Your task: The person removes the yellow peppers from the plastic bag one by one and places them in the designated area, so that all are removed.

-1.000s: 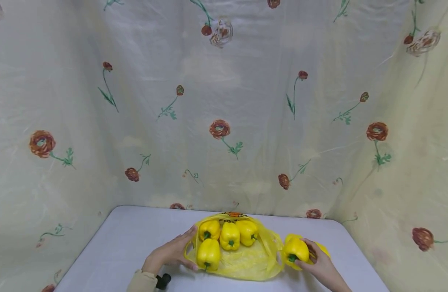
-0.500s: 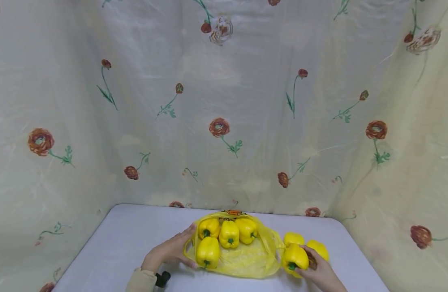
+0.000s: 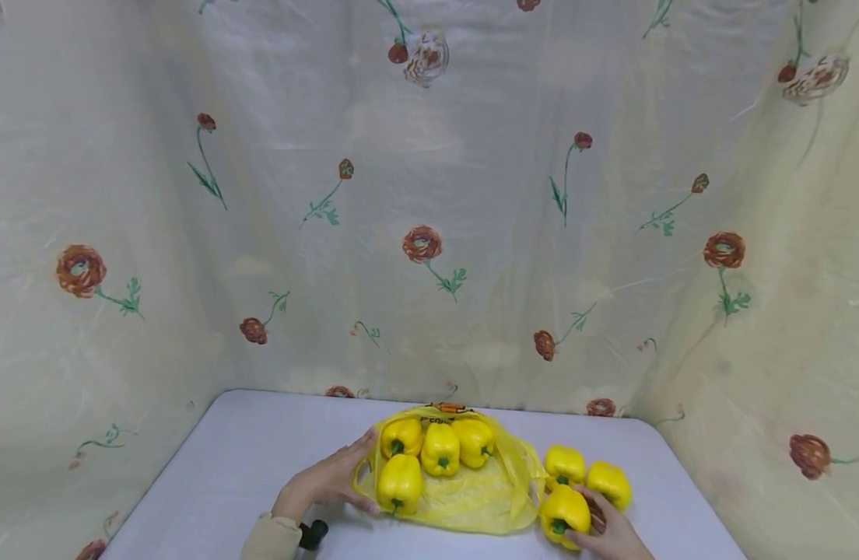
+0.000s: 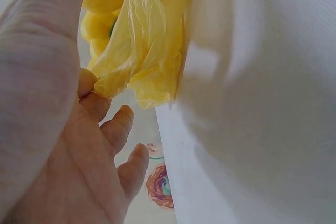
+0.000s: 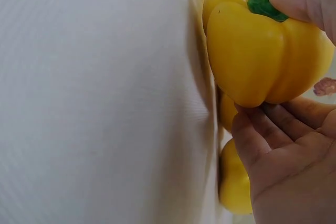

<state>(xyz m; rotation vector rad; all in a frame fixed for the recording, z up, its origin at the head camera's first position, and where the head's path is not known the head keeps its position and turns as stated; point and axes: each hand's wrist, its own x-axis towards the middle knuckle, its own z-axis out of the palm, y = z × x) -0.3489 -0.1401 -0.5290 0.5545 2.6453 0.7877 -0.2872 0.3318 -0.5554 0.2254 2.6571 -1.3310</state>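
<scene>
A yellow plastic bag (image 3: 475, 502) lies mid-table with its opening towards me and several yellow bell peppers (image 3: 399, 482) inside its left and back part. My left hand (image 3: 327, 480) is at the bag's left edge; in the left wrist view it pinches the crumpled plastic (image 4: 144, 59), while the other fingers stay apart from it. To the right of the bag my right hand (image 3: 617, 535) holds a yellow bell pepper (image 5: 249, 56), thumb near its green stem and fingertips at the opposite end. Behind it, two more yellow bell peppers (image 3: 565, 462) sit on the table.
The white table (image 3: 275, 435) has a flowered curtain (image 3: 499, 311) hanging behind it and on both sides. A small black device (image 3: 313, 535) shows at my left wrist. Another bell pepper (image 3: 609, 484) stands nearest the table's right edge.
My right hand has drawn the bell pepper towards me and down, away from the two others, which now show more fully. The left hand and bag have hardly moved.
</scene>
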